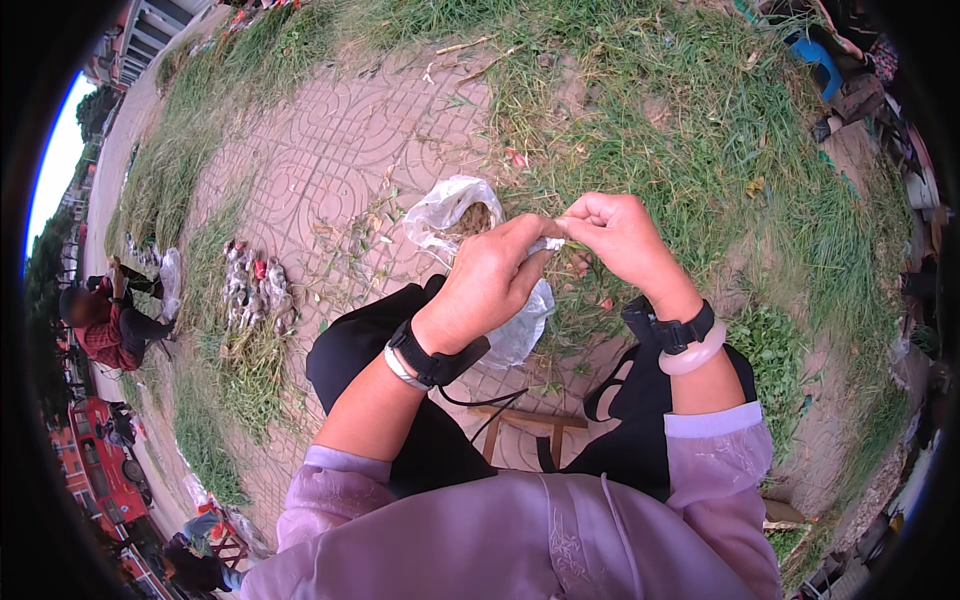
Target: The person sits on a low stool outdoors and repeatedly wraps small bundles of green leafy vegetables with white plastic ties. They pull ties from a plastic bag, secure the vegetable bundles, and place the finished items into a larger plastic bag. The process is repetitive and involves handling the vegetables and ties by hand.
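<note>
My left hand (495,274) is closed on a small whitish bundle (551,244), whose end pokes out past the thumb. Close beside it, my right hand (619,236) pinches something thin at the left fingertips; too small to tell what it is. Behind my left hand, a clear plastic bag (450,199) stands open on the paving with brown, soil-like matter (474,219) inside. Another clear plastic sheet or bag (521,330) lies below my hands, between my knees. Both wrists carry black straps.
Cut grass (630,142) is strewn over the patterned paving (322,142). To the left lie several whitish wrapped bundles (256,289) in rows, and a seated person (120,322) beyond them. A wooden stool (532,420) shows between my legs. Leafy greens (769,360) lie at right; another person (862,90) is at upper right.
</note>
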A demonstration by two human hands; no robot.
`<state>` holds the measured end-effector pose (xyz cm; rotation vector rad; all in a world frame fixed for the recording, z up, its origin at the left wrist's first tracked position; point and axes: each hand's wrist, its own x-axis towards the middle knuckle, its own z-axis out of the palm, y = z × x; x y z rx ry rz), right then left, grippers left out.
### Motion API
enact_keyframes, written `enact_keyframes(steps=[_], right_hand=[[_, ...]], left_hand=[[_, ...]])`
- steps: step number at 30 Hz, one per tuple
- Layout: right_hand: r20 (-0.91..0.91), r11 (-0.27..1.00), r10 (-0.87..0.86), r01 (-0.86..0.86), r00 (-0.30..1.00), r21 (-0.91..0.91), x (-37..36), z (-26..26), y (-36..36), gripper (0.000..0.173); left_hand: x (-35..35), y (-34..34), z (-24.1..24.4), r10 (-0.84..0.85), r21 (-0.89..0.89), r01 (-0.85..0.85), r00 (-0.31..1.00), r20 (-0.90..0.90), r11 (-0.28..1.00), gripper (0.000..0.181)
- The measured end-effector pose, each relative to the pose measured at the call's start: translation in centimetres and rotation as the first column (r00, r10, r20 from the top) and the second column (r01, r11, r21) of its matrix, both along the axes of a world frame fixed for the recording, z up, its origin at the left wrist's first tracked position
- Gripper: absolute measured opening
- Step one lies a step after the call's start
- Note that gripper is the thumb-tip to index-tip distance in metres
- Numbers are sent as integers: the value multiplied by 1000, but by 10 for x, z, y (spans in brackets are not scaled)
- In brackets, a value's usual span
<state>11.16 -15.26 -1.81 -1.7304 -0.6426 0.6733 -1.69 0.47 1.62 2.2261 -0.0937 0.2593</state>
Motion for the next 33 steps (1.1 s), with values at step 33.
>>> enact_keyframes(steps=[33], right_hand=[[717,997,-81,45,692,68,-47,23,12,6]], left_hand=[[5,1,-21,328,-78,-344,930,-166,936,18]])
